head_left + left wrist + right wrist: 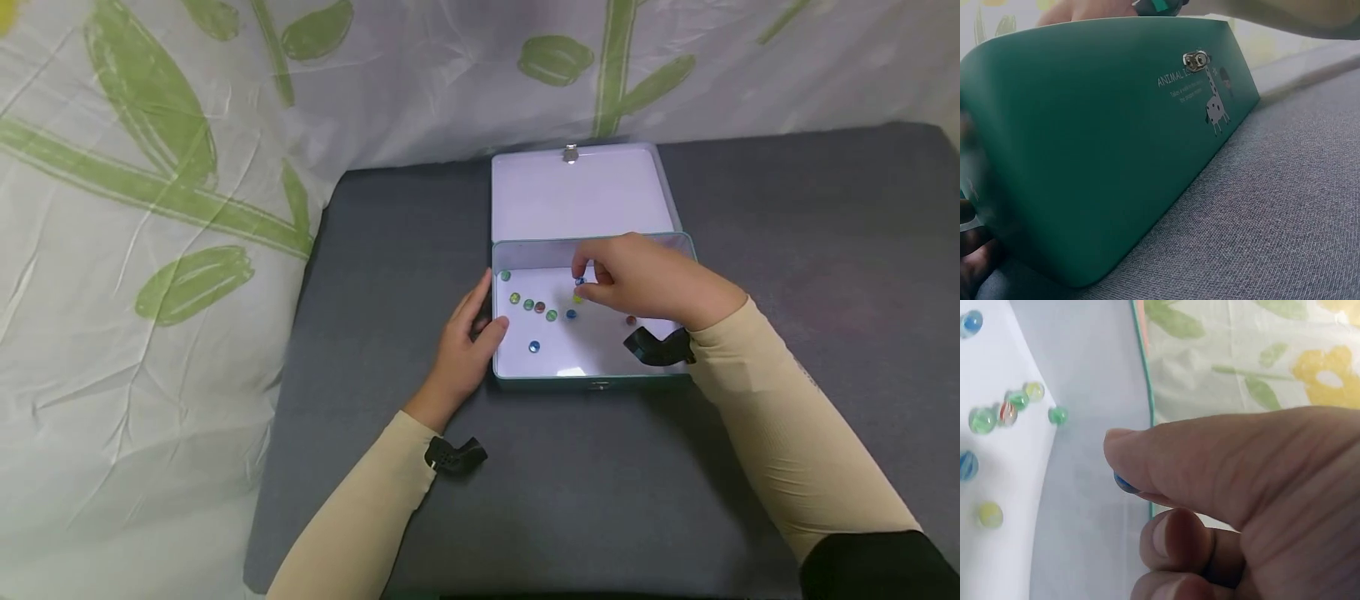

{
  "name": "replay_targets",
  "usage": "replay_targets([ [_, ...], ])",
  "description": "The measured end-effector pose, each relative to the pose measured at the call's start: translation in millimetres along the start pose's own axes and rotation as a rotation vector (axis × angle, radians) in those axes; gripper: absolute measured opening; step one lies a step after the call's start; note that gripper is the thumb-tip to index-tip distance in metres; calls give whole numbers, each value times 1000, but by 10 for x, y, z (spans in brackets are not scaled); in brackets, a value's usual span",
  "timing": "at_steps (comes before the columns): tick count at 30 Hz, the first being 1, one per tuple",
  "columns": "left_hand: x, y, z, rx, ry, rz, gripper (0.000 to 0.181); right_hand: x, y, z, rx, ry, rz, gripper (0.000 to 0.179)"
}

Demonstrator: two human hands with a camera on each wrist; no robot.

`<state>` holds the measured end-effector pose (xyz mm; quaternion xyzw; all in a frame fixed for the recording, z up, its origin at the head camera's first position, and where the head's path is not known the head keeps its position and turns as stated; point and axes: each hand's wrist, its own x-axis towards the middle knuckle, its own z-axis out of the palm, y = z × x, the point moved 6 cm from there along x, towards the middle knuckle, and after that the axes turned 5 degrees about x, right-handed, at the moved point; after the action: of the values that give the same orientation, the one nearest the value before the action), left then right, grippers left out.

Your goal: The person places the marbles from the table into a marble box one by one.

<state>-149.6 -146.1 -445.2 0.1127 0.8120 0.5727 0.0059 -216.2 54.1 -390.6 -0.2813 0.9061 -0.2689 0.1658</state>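
A green metal box (pixel 1104 125) with a white inside lies on the table, its lid (pixel 581 196) folded back. Between thumb and fingertips, my right hand (pixel 656 279) pinches a blue marble (pixel 1125 483) above the box floor. Several glass marbles lie in the box: a yellow marble (pixel 990 514), a red-striped marble (pixel 1007 413), a green marble (pixel 982 420) and a blue marble (pixel 534 347) among them. At the box's left side my left hand (pixel 467 346) rests against the wall, thumb over the rim and fingers along the outside.
A dark grey cloth (pixel 420 250) covers the table. Behind it and on the left hangs a pale sheet (pixel 420 92) with green leaf prints. The box front carries a metal clasp (pixel 1196 60) and a giraffe picture. A black camera mount (pixel 453 456) sits on the left wrist.
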Motion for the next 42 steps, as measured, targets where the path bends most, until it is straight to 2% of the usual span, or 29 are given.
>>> replay_targets([
  [4, -6, 12, -26, 9, 4, 1, 61, 96, -34, 93, 8, -30, -5, 18],
  [13, -4, 21, -24, 15, 7, 0, 61, 208, -42, 260, -59, -75, -13, 14],
  [20, 1, 23, -16, 13, 13, 8, 61, 269, 27, 370, -32, -117, -26, 12],
  [29, 10, 16, -10, 16, 11, 17, 61, 294, 82, 431, 24, -155, -12, 12],
  [42, 5, 17, 2, 31, 3, 7, 61, 271, 112, 410, 49, -159, 39, 23],
])
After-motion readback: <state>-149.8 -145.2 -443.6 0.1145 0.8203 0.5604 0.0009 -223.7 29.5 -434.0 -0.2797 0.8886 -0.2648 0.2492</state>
